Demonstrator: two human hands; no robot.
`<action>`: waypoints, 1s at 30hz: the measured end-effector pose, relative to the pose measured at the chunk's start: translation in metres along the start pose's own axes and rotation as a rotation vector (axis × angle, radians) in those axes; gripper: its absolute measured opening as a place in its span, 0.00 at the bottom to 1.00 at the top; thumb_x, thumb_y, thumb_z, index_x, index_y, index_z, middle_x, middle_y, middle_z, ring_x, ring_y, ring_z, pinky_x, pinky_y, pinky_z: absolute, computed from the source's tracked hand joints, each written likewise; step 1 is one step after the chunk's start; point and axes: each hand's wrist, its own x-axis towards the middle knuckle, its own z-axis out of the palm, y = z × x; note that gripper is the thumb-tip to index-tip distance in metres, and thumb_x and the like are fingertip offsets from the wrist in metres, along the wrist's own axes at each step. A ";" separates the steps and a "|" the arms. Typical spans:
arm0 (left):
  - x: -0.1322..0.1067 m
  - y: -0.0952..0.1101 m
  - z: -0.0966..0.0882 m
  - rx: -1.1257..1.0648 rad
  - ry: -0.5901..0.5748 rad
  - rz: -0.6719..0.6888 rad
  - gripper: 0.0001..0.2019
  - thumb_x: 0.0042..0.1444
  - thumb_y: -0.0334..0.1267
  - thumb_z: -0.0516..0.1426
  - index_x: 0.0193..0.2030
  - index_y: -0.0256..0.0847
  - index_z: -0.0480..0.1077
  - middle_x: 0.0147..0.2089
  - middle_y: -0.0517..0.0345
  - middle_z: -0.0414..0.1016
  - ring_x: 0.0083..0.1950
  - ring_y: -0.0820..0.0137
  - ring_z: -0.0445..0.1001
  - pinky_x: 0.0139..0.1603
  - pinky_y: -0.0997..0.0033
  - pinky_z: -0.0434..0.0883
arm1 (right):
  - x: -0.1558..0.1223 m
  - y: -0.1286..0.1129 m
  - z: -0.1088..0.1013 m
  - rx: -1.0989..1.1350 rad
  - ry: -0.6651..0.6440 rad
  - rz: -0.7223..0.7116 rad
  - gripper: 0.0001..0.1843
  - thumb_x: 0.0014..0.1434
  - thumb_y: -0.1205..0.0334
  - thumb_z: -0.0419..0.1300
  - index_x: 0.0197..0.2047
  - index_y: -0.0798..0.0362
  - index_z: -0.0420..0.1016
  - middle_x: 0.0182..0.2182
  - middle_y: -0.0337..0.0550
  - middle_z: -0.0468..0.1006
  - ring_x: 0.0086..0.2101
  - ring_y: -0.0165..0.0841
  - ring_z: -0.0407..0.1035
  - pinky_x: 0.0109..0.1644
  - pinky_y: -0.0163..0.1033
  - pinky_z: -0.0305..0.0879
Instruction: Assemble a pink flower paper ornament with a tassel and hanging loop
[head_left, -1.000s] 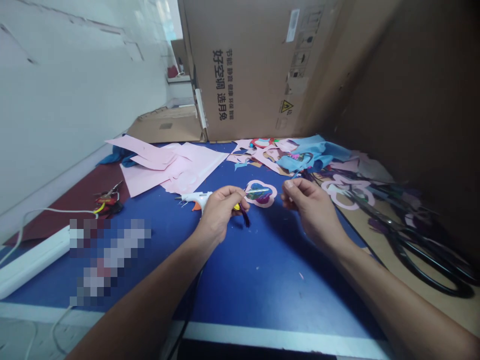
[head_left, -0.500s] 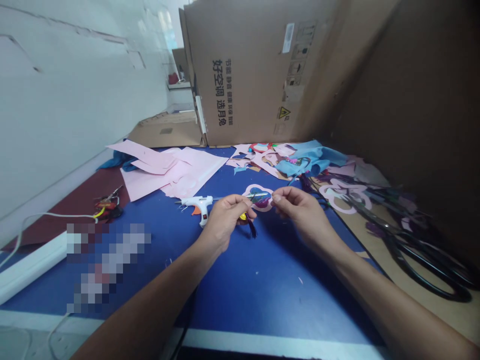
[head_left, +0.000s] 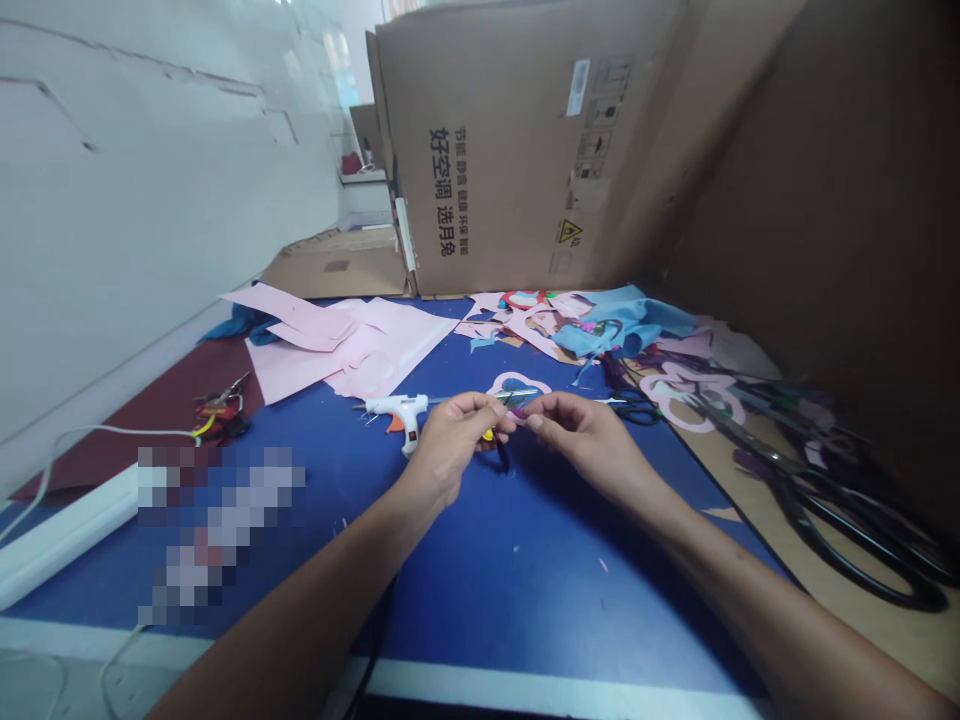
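Note:
Over the blue table, both hands meet at a pink flower-shaped cutout (head_left: 541,384) with blue, green and purple pieces in its middle. My left hand (head_left: 457,435) is closed, pinching its left side between thumb and fingers. A bit of yellow (head_left: 488,435) and a dark tassel-like strand (head_left: 502,456) hang below those fingertips. My right hand (head_left: 581,430) is closed too, its thumb and forefinger pinching the lower right edge by the purple part. The fingers cover much of the cutout's lower half. Just left of my left hand lies a white glue gun (head_left: 406,412) with an orange trigger.
Pink sheets (head_left: 330,340) lie at the back left. Pink scraps and blue cloth (head_left: 637,320) are heaped at the back right. Large black-handled scissors (head_left: 817,510) rest at the right. A cardboard box (head_left: 510,150) stands behind. Red-handled pliers (head_left: 219,412) and a white bar (head_left: 82,530) are left.
My right hand has moved slightly left and down along the cutout, closer to my left hand, and now covers its lower right side. My left hand keeps its pinch.

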 end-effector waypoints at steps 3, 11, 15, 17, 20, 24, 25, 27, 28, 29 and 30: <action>0.000 -0.003 0.001 0.014 -0.015 -0.003 0.09 0.54 0.43 0.70 0.33 0.40 0.81 0.36 0.53 0.84 0.34 0.72 0.77 0.36 0.72 0.69 | -0.003 -0.005 0.006 0.084 -0.022 0.009 0.20 0.58 0.42 0.74 0.40 0.50 0.84 0.31 0.40 0.81 0.30 0.33 0.67 0.35 0.39 0.62; 0.003 -0.013 0.001 0.155 0.007 0.144 0.08 0.56 0.43 0.68 0.32 0.41 0.81 0.29 0.58 0.78 0.31 0.71 0.73 0.35 0.71 0.68 | -0.006 -0.008 0.015 0.248 -0.014 0.076 0.21 0.54 0.43 0.78 0.40 0.50 0.83 0.29 0.38 0.78 0.28 0.31 0.65 0.34 0.38 0.63; 0.003 -0.016 0.000 0.259 0.030 0.243 0.06 0.58 0.41 0.66 0.33 0.41 0.81 0.30 0.58 0.79 0.32 0.70 0.73 0.34 0.70 0.69 | -0.006 -0.007 0.016 0.276 -0.014 0.091 0.21 0.53 0.44 0.79 0.38 0.51 0.83 0.27 0.36 0.76 0.27 0.30 0.63 0.33 0.38 0.61; 0.003 -0.015 0.000 0.266 0.027 0.253 0.06 0.58 0.40 0.66 0.33 0.42 0.81 0.30 0.58 0.79 0.32 0.70 0.73 0.35 0.69 0.69 | -0.004 -0.007 0.013 0.260 -0.003 0.082 0.20 0.53 0.44 0.79 0.37 0.51 0.83 0.27 0.36 0.75 0.27 0.30 0.63 0.32 0.37 0.60; 0.002 -0.012 0.001 0.212 0.024 0.199 0.06 0.56 0.40 0.68 0.32 0.42 0.82 0.30 0.57 0.79 0.32 0.70 0.74 0.35 0.70 0.70 | -0.001 -0.007 0.004 0.213 0.059 0.073 0.21 0.53 0.44 0.79 0.38 0.51 0.83 0.29 0.38 0.78 0.28 0.31 0.64 0.33 0.37 0.61; 0.001 -0.007 0.002 0.019 0.001 0.010 0.08 0.53 0.43 0.71 0.34 0.41 0.83 0.39 0.51 0.85 0.39 0.68 0.79 0.40 0.69 0.73 | -0.001 -0.006 -0.002 0.176 0.020 0.113 0.22 0.55 0.41 0.78 0.39 0.51 0.83 0.32 0.41 0.81 0.31 0.33 0.70 0.35 0.38 0.66; 0.001 -0.007 0.002 -0.044 -0.011 -0.016 0.10 0.52 0.44 0.72 0.34 0.41 0.83 0.41 0.50 0.86 0.42 0.67 0.80 0.44 0.68 0.74 | -0.001 -0.006 -0.001 0.172 -0.015 0.114 0.22 0.55 0.41 0.77 0.39 0.50 0.83 0.33 0.41 0.82 0.32 0.33 0.71 0.36 0.39 0.67; 0.002 -0.007 0.001 -0.150 -0.036 -0.030 0.12 0.49 0.44 0.74 0.33 0.40 0.83 0.44 0.49 0.87 0.47 0.65 0.81 0.50 0.66 0.74 | -0.003 -0.004 0.005 0.173 -0.066 0.096 0.21 0.54 0.44 0.78 0.40 0.50 0.82 0.36 0.42 0.84 0.34 0.34 0.74 0.40 0.41 0.71; 0.002 -0.007 0.001 -0.183 -0.042 -0.031 0.12 0.48 0.44 0.75 0.34 0.39 0.83 0.45 0.48 0.87 0.48 0.64 0.81 0.51 0.66 0.74 | -0.003 -0.003 0.008 0.175 -0.076 0.081 0.21 0.53 0.46 0.79 0.40 0.50 0.81 0.37 0.41 0.84 0.35 0.35 0.75 0.42 0.41 0.72; 0.003 -0.007 0.000 -0.202 -0.043 -0.032 0.13 0.47 0.43 0.75 0.35 0.39 0.84 0.46 0.48 0.87 0.49 0.64 0.81 0.51 0.66 0.73 | -0.004 -0.002 0.011 0.180 -0.081 0.066 0.21 0.52 0.47 0.80 0.41 0.50 0.80 0.37 0.41 0.84 0.36 0.35 0.76 0.44 0.42 0.73; 0.003 -0.008 -0.001 -0.209 -0.038 -0.035 0.13 0.47 0.43 0.75 0.36 0.39 0.84 0.46 0.48 0.87 0.49 0.65 0.81 0.50 0.67 0.73 | -0.004 -0.001 0.014 0.189 -0.084 0.055 0.21 0.51 0.49 0.80 0.41 0.50 0.80 0.37 0.41 0.84 0.37 0.35 0.76 0.46 0.42 0.74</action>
